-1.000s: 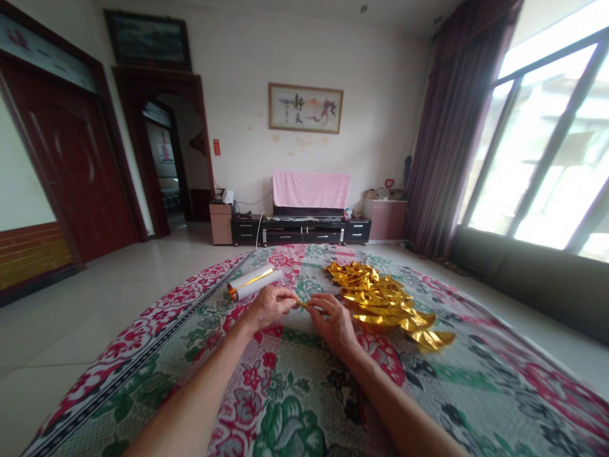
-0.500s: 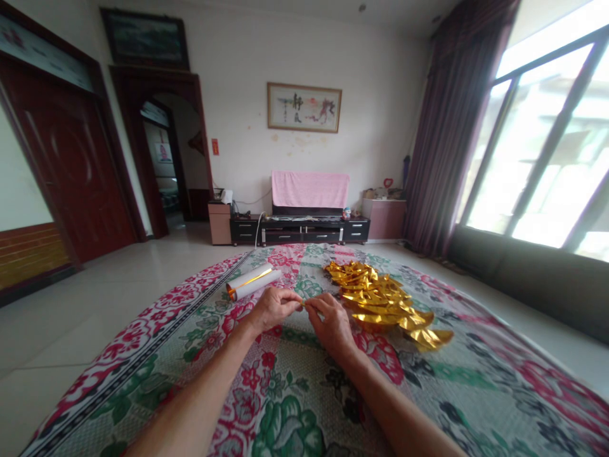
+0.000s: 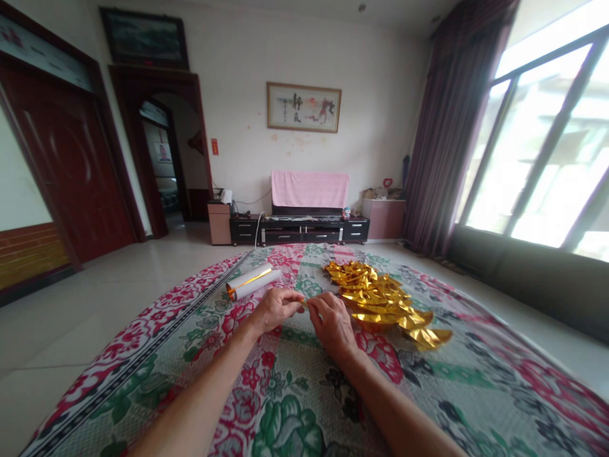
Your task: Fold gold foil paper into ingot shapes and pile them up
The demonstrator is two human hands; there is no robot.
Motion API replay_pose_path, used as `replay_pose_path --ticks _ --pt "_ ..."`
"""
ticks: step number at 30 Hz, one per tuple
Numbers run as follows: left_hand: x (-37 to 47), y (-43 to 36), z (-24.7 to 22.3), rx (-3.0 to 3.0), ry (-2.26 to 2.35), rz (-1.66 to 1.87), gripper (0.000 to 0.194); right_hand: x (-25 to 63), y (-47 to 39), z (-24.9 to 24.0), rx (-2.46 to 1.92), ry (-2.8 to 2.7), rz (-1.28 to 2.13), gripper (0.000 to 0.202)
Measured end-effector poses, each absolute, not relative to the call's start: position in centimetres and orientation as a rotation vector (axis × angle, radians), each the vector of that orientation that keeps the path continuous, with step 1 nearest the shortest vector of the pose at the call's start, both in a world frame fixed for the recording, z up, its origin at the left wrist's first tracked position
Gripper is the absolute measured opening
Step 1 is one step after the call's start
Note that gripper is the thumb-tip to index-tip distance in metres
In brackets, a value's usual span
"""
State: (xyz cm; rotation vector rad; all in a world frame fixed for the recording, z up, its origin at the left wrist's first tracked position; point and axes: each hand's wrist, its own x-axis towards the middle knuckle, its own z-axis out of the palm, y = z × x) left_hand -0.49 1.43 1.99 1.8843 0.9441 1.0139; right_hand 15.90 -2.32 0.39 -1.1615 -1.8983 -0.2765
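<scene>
My left hand (image 3: 277, 309) and my right hand (image 3: 332, 322) meet above the middle of the cloth-covered table, fingertips pinched together. Between them shows a tiny bit of gold foil paper (image 3: 303, 303); the fingers hide most of it. To the right of my right hand lies a spread of folded gold foil paper ingots (image 3: 380, 298), overlapping in rows. Beyond my left hand rests a roll of paper (image 3: 254, 282), white outside with gold-orange showing at its end and along a strip.
A flowered tablecloth (image 3: 190, 362) covers the round table. Past its far edge stands a low black TV cabinet (image 3: 299, 231), with a pink cloth (image 3: 310, 189) draped over the screen. A curtain (image 3: 442, 127) and windows are on the right, doorways on the left.
Both hands stay in nearly the same place, with only slight shifts of the fingers at the pinch. The ingots and the roll have not moved.
</scene>
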Motion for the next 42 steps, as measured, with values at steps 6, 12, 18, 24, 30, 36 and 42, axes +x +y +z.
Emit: replay_pose_path --ticks 6,12,18,24,30,36,42 --pt "-0.7 1.4 2.0 1.856 0.958 0.999 0.031 16.1 -2.5 0.6 -1.157 -1.928 -0.335 0.021" --pt "-0.7 1.5 2.0 1.896 0.969 0.985 0.034 16.1 -2.5 0.6 -1.159 -1.930 -0.338 0.021" --pt "-0.7 1.7 1.9 1.995 0.953 1.009 0.031 16.0 -2.8 0.8 -1.158 -1.926 -0.298 0.020" --pt "-0.8 1.3 2.5 1.953 0.947 1.070 0.026 15.8 -3.1 0.8 -1.164 -1.949 -0.236 0.019" --pt "0.7 0.9 2.8 1.658 0.931 1.303 0.057 15.5 -2.8 0.8 -1.251 -1.852 -0.252 0.022" --pt "1.9 0.7 3.3 1.265 1.150 1.378 0.039 15.7 -2.3 0.5 -1.328 -1.660 -0.202 0.023" --pt "2.4 -0.4 4.1 1.382 1.067 1.090 0.033 15.3 -2.9 0.7 -1.334 -1.777 -0.213 0.020"
